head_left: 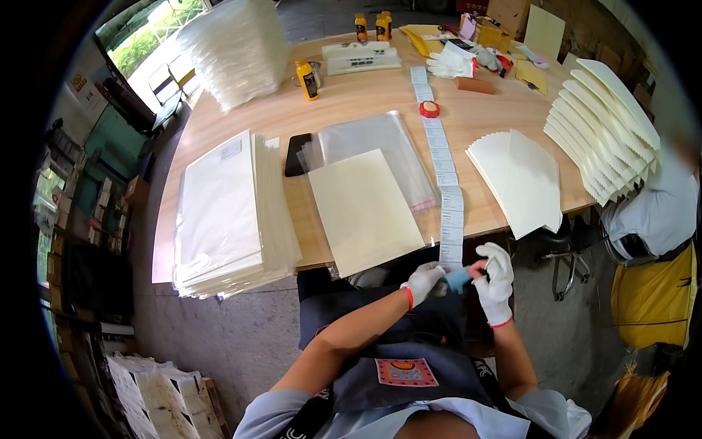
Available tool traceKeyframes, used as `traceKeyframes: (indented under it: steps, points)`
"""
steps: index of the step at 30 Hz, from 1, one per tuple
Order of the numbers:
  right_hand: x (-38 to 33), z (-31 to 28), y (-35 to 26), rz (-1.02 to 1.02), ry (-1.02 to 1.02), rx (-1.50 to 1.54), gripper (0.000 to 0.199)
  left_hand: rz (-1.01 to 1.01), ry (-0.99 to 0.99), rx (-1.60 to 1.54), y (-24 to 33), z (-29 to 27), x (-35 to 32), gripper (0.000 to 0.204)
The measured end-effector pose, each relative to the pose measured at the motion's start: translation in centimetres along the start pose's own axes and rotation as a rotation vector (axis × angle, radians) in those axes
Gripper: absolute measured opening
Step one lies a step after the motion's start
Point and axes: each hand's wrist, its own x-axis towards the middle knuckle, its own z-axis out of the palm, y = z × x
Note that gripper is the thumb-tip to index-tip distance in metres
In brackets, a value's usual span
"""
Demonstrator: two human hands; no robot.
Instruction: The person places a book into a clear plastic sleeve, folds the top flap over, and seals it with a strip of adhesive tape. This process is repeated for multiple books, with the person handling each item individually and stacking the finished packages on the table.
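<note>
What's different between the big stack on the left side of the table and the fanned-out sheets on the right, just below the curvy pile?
The left stack has glossy clear plastic around it; the fanned sheets look bare and matte.
The left stack is thicker; the fanned sheets form a lower, spread layer.
The left stack has a small label on top; the fanned sheets show none.
Both are pale and lie on the table.

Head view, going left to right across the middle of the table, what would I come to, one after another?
A stack of bagged sheets, a black phone, clear plastic sleeves, the label strip, a fanned pile of cream sheets, a tall stack of cream boards.
</note>
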Motion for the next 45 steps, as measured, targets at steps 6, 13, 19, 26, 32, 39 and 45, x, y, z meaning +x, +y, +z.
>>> traceKeyframes:
  steps: [6,13,19,26,32,39,45]
  points:
    - [3.0,5.2,1.7,0.526,-0.174,0.742,0.011,0.065,0.148,-0.054,0.0,-4.4,-7.2,0.035]
    - [9.5,13.9,1.7,0.619,-0.407,1.096,0.007,0.511,0.66,-0.462,-2.9,-14.1,-12.7,0.015]
    - [13.9,16.8,0.9,0.646,-0.733,0.566,0.012,0.338,0.608,-0.344,-6.1,-14.1,-18.2,0.014]
    - [16.8,20.5,-0.2,0.603,-0.699,0.211,0.01,0.312,0.608,-0.313,-6.3,-13.6,-18.7,0.016]
    - [13.7,19.9,0.5,0.303,-0.229,0.097,0.026,0.303,0.649,-0.203,-3.9,-12.2,-20.3,0.016]
    - [4.0,8.8,-1.5,0.626,-1.089,0.136,0.033,0.644,0.578,0.077,2.4,-9.9,-21.3,0.012]
    - [1.3,9.8,-6.0,0.905,-1.01,0.874,0.023,0.835,0.56,0.307,8.2,-7.1,-25.2,0.009]
